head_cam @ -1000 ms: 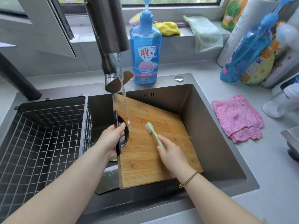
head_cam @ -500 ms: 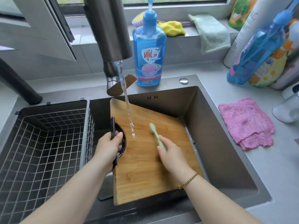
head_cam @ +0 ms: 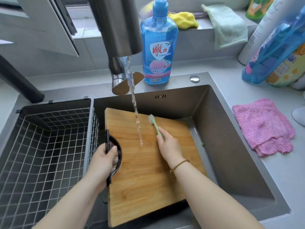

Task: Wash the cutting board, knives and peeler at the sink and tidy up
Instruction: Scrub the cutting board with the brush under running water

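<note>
the cutting board (head_cam: pixel 148 179) lies tilted in the sink (head_cam: pixel 231 162), its far edge up toward the back wall and its near edge at the front rim. the left hand (head_cam: pixel 104 161) grips the black handle at the board's left edge, fingers curled through the cut-out. the right hand (head_cam: pixel 168 146) holds a green brush (head_cam: pixel 155 124), bristles on the wood near the far edge, just right of the water (head_cam: pixel 133 100) falling from the tap (head_cam: pixel 118 30). the job looks early: the board is mid-scrub, with rinsing and putting away left. no knife or peeler shows plainly; a grey flat thing (head_cam: pixel 103 196) under the board's left edge is too hidden to name. nothing washed shows in the wire basket (head_cam: pixel 41 146) on the sink's left side.
</note>
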{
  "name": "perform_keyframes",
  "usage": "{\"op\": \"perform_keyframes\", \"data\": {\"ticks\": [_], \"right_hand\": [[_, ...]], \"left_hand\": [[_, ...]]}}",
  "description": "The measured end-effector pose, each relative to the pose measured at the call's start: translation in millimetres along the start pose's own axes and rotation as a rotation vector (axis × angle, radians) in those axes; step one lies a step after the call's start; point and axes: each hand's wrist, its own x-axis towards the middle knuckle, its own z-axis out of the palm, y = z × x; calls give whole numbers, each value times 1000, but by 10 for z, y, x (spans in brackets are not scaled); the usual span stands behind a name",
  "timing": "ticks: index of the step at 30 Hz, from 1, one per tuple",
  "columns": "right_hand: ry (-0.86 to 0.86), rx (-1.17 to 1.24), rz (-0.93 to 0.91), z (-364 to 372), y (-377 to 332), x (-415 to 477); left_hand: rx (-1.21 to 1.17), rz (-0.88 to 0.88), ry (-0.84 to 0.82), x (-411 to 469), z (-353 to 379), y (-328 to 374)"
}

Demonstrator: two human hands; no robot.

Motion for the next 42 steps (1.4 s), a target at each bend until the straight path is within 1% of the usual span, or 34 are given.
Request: {"op": "perform_keyframes", "data": {"ticks": [2, 3, 6, 7, 8, 10, 11, 12, 14, 16, 17, 20, 21, 22, 23, 25, 26, 27, 30, 31, 32, 36, 38, 40, 42], "right_hand": [[52, -35, 78, -75, 73, 65], [33, -40, 64, -80, 65, 59], [-88, 8, -54, 12, 15, -43], [-76, 12, -59, 23, 45, -49], [-29, 18, -26, 10, 92, -14], [65, 32, 110, -68, 192, 38], [76, 20, 149, -100, 221, 23], [46, 7, 135, -110, 216, -22], [-81, 32, 2, -79, 133, -187], [-200, 32, -66, -76, 84, -354], [-193, 22, -53, -108, 117, -344], [-30, -15, 145, -258, 290, -201], [-5, -30, 178, -271, 332, -206], [-27, -33, 163, -253, 329, -245], [-82, -18, 108, -203, 302, -304], [-242, -7, 14, -85, 208, -483], [-293, -46, -6, -54, 207, -525], [-291, -90, -3, -54, 258, -499], [-190, -185, 131, -192, 420, -333], [-204, -234, 149, -225, 428, -341], [-248, -260, 136, -236, 399, -376], [-518, -214, 16, -171, 242, -662], [-538, -333, -26, -202, 377, -609], [-515, -468, 30, -303, 554, -485], [-539, -532, 80, -371, 617, -437]], "left_hand": [[1, -2, 4, 8, 2, 8], [-1, -7, 8, 17, 0, 0], [-19, -30, 24, 51, 0, -22], [-23, -33, 27, 57, 7, -20], [-28, -33, 27, 61, 15, -14], [-40, -16, 27, 55, 41, 16], [-48, -10, 28, 55, 55, 33], [-66, -10, 32, 58, 69, 49], [-118, -14, 46, 65, 89, 69], [-144, -14, 72, 94, 102, 105], [-150, -9, 78, 116, 110, 128], [-163, 21, 71, 148, 152, 213], [-164, 30, 64, 159, 171, 237], [-163, 35, 57, 169, 182, 258], [-161, 31, 54, 183, 184, 263], [-168, 13, 48, 212, 166, 244], [-178, 4, 43, 222, 154, 229], [-189, -6, 37, 231, 146, 215], [-203, -4, 30, 244, 132, 197], [-202, 0, 36, 255, 126, 183], [-203, 2, 40, 260, 123, 179], [-218, 7, 42, 312, 102, 190], [-211, 18, 35, 323, 91, 204], [-203, 24, 23, 330, 84, 209], [-201, 18, 14, 341, 71, 204]]}}
